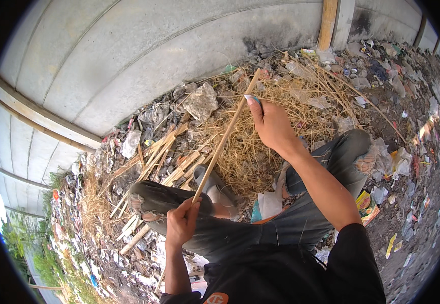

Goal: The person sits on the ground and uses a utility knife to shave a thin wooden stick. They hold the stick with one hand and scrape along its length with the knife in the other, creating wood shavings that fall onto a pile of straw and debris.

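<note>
A long, thin bamboo strip (223, 139) slants up and away to the right across my lap. Close to my left knee, my left hand (182, 223) is closed round its lower part, thumb along the strip. Farther up, my right hand (274, 124) is closed with its thumb side against the strip near the far end. A small white tip (250, 99) and a bit of blue-green show at that thumb; what they belong to is mostly hidden. Loose pale shavings (248, 162) lie heaped beyond my shins.
I sit with legs folded. Several split bamboo pieces (151, 157) lie beyond my left knee, near a rock (201, 101). A concrete wall (144, 55) with an upright post (327, 25) stands behind. Scattered litter (382, 190) covers the ground, and green plants (52, 258) grow at the left.
</note>
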Demonstrator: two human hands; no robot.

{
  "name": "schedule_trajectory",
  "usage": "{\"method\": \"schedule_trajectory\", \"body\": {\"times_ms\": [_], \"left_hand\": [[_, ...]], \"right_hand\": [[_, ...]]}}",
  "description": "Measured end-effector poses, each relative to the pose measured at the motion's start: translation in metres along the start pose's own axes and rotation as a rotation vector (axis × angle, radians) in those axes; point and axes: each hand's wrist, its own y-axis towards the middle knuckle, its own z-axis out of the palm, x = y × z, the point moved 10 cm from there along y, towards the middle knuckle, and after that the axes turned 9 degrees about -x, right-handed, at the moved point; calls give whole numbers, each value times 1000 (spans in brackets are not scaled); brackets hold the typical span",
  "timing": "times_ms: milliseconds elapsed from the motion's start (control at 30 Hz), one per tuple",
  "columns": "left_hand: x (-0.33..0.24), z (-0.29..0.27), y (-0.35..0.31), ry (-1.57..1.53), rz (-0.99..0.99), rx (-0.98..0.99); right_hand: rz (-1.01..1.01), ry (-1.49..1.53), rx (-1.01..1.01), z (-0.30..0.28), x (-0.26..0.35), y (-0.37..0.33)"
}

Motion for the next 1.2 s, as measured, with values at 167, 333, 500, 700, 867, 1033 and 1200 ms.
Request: {"method": "schedule_trajectory", "body": {"times_ms": [167, 333, 500, 700, 867, 1033, 1200], "left_hand": [[-1, -1, 6, -92, -24, -58], [-18, -13, 12, -20, 50, -75], [-8, -13, 6, -43, 14, -73], [-14, -10, 3, 28, 22, -9], [-11, -12, 4, -14, 24, -42], [-8, -14, -4, -4, 31, -18], [-18, -10, 10, -13, 45, -48]], "right_hand": [[-104, -2, 168, 45, 35, -44], [56, 146, -85, -7, 1, 2], [-57, 205, -262, -55, 6, 11], [-79, 139, -231, -63, 17, 13], [-117, 146, -123, -24, 17, -8], [69, 49, -85, -48, -5, 21], [-300, 32, -29, 7, 59, -40]]}}
